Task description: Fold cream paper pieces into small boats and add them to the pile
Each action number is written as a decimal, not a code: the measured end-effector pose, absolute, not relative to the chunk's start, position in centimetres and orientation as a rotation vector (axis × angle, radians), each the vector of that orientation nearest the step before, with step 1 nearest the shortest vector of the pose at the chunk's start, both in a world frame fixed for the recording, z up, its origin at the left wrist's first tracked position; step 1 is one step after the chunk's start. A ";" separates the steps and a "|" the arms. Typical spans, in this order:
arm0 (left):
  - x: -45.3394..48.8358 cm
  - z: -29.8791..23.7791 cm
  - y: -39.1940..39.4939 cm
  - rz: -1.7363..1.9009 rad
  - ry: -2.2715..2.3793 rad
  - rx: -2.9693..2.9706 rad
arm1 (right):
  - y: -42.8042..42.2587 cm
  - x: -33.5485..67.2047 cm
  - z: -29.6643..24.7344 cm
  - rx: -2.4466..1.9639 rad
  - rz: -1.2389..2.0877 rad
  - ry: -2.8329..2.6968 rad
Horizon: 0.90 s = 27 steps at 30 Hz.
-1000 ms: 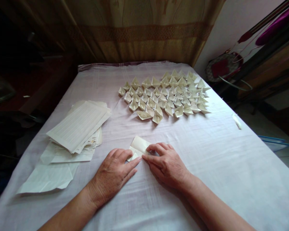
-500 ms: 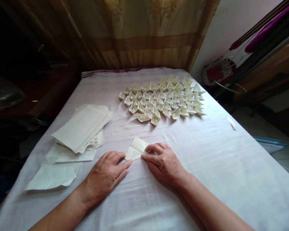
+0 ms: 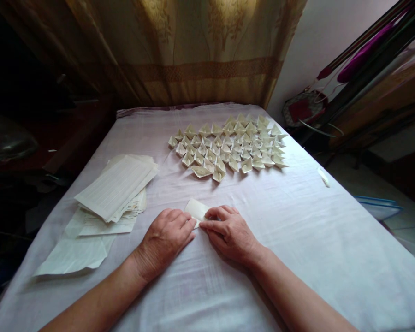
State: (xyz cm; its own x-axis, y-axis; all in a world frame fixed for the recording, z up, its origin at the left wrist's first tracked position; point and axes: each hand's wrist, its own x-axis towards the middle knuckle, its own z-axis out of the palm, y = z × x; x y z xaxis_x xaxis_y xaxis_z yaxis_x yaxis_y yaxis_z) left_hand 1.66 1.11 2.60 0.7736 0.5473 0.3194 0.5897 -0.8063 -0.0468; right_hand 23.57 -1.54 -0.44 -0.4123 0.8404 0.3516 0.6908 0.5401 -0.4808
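Observation:
A small folded sheet of paper [image 3: 196, 210] lies flat on the cloth-covered table between my hands. My left hand [image 3: 169, 233] presses on its near left edge, fingers curled together over it. On the right side, my right hand [image 3: 228, 230] pinches the paper's edge between thumb and fingers. Both hands partly cover the sheet, so its lower corners are hidden. Beyond it stand several rows of folded paper boats [image 3: 228, 147], packed closely together. To the left of my left hand lies a loose stack of paper sheets [image 3: 115, 184], the top ones printed with lines.
A creased paper sheet [image 3: 76, 253] sticks out under the stack. A small white strip [image 3: 323, 177] lies near the table's right edge. Behind the white tablecloth [image 3: 297, 240] hangs a brown curtain [image 3: 193, 69]. A bag [image 3: 306, 108] stands beyond the right edge.
My left hand has moved right and over the paper's left part, its fingers now more curled. The right hand keeps its hold. The whole view has shifted slightly.

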 end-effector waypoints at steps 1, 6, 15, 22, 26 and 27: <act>2.0 2.6 1.5 -0.393 -0.865 -2.823 | -1.5 23.6 -0.6 -1.220 0.358 -2.205; 2.4 2.6 2.7 -0.262 -0.663 -2.772 | -1.2 23.7 -1.3 -1.189 0.343 -2.097; -0.2 1.9 2.5 -0.706 -0.573 -2.760 | -1.2 23.8 -0.7 -1.217 0.093 -2.165; -1.0 1.2 0.7 -0.584 -0.685 -2.813 | -1.8 23.0 0.3 -1.051 0.046 -2.371; -0.6 0.9 -0.7 -0.634 -0.726 -2.846 | -2.1 23.1 0.7 -1.045 0.112 -2.477; -0.6 0.8 -0.9 -0.646 -0.747 -2.855 | -2.0 23.2 0.7 -1.042 0.128 -2.507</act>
